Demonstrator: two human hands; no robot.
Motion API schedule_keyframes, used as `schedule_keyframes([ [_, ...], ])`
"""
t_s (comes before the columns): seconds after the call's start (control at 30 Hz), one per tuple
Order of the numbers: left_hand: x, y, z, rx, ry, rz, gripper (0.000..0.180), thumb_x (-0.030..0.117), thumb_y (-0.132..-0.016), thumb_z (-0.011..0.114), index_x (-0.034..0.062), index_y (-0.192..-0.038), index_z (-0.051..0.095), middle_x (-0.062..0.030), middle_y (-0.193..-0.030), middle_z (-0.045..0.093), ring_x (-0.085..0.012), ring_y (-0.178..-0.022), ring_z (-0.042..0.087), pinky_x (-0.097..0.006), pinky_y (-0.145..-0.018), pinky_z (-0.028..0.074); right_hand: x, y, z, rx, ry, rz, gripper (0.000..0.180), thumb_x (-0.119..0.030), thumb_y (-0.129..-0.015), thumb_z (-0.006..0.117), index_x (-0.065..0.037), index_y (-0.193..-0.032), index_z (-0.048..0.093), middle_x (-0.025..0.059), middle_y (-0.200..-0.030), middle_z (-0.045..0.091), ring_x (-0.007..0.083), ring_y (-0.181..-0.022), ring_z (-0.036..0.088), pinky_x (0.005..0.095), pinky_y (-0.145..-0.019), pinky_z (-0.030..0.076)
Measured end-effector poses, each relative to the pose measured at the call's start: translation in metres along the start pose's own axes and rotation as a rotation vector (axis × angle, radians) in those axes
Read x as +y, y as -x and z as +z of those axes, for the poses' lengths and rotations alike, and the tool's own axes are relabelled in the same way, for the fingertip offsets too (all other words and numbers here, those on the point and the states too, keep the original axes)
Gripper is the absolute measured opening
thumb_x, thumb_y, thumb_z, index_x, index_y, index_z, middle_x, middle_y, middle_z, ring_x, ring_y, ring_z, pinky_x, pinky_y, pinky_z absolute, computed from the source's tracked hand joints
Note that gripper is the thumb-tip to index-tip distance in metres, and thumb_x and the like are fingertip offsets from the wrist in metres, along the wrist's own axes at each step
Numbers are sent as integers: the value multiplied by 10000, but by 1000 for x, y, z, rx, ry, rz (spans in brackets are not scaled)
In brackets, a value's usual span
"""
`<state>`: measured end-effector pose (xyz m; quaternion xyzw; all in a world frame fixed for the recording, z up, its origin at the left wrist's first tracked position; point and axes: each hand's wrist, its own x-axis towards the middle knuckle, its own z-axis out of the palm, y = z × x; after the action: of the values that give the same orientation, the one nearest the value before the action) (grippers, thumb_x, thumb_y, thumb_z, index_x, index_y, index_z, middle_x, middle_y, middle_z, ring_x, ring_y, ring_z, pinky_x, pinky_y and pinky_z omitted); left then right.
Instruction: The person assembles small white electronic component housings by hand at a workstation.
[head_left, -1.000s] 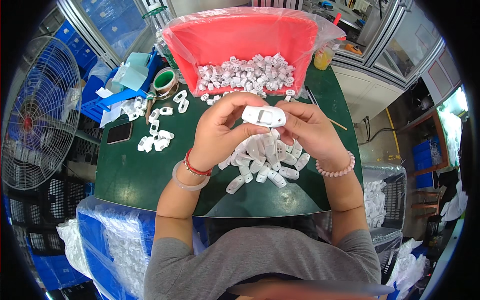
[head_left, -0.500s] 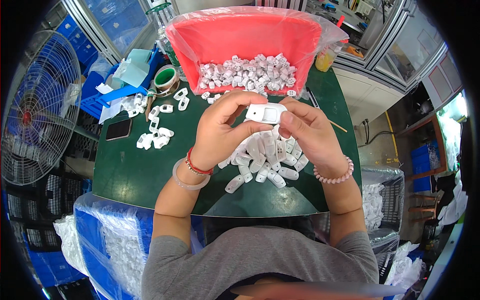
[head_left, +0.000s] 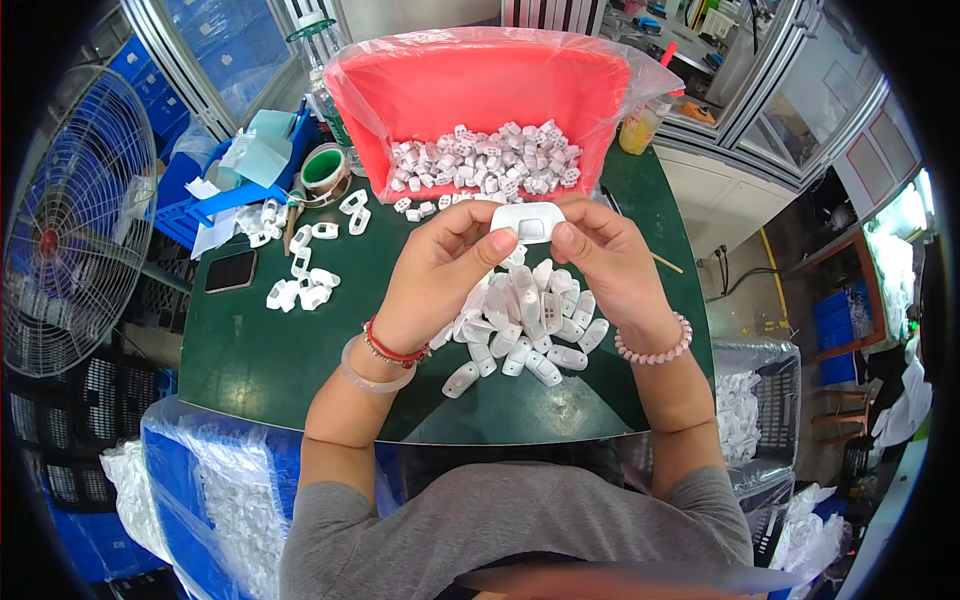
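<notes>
My left hand (head_left: 445,265) and my right hand (head_left: 600,260) together pinch one white plastic shell (head_left: 528,221), held flat above the green table (head_left: 260,350). Each thumb presses an end of it. Under my hands lies a pile of similar white shells (head_left: 525,325). Beyond them a red bin (head_left: 480,90) lined with clear plastic holds several small white plastic parts (head_left: 485,165). A few of those parts spill onto the table at the bin's front edge.
Loose white ring-shaped pieces (head_left: 300,285) lie at the left beside a black phone (head_left: 231,271) and a tape roll (head_left: 324,168). A floor fan (head_left: 70,225) stands at far left. Blue crates with bagged white parts (head_left: 215,490) sit below the table edge. A yellow bottle (head_left: 640,128) stands at right.
The shell has turned in my fingers and now lies flat and level; both hands stay above the pile.
</notes>
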<state>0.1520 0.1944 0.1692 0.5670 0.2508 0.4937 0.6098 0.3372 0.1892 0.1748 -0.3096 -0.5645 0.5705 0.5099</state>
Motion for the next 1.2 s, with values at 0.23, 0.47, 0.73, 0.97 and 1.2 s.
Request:
schedule_keyframes([
  [0.23, -3, 0, -2, 31, 148, -90, 260, 147, -865, 570, -29, -1057, 563, -51, -979, 607, -86, -898, 529, -227, -786, 414, 9, -1, 3, -19, -166, 22, 243, -225, -817, 640, 0, -903, 605, -15, -891, 507, 67, -794, 466, 201, -717, 375],
  [0.47, -5, -4, -9, -33, 77, -107, 347, 227, -857, 578, -18, -1100, 542, -67, -1041, 586, -132, -978, 538, -280, -889, 412, 19, -4, 4, 2, -244, 5, 258, -253, -821, 635, -7, -892, 601, -11, -928, 518, 64, -805, 471, 203, -722, 383],
  [0.73, -6, -2, 0, 42, 97, 67, 172, 145, -867, 566, -2, -952, 594, 3, -923, 534, -53, -820, 462, -210, -736, 377, 26, -1, 12, -28, -317, -54, 247, -266, -851, 588, -21, -879, 596, -10, -998, 483, 93, -906, 474, 244, -795, 383],
  [0.97, -11, -3, -3, 8, -1, 185, 121, 106, -861, 563, -7, -892, 594, -10, -928, 512, -71, -849, 478, -216, -767, 389, 31, -7, 9, -45, -272, -165, 235, -242, -866, 566, -11, -889, 599, 3, -992, 478, 110, -923, 464, 266, -830, 363],
  [1.2, -8, -7, -11, 35, 24, -28, 229, 163, -836, 613, -9, -987, 606, -8, -932, 582, -64, -807, 498, -205, -740, 401, 30, -9, 7, 49, -132, -135, 269, -236, -857, 581, 4, -974, 614, 7, -954, 512, 98, -910, 460, 245, -829, 355],
])
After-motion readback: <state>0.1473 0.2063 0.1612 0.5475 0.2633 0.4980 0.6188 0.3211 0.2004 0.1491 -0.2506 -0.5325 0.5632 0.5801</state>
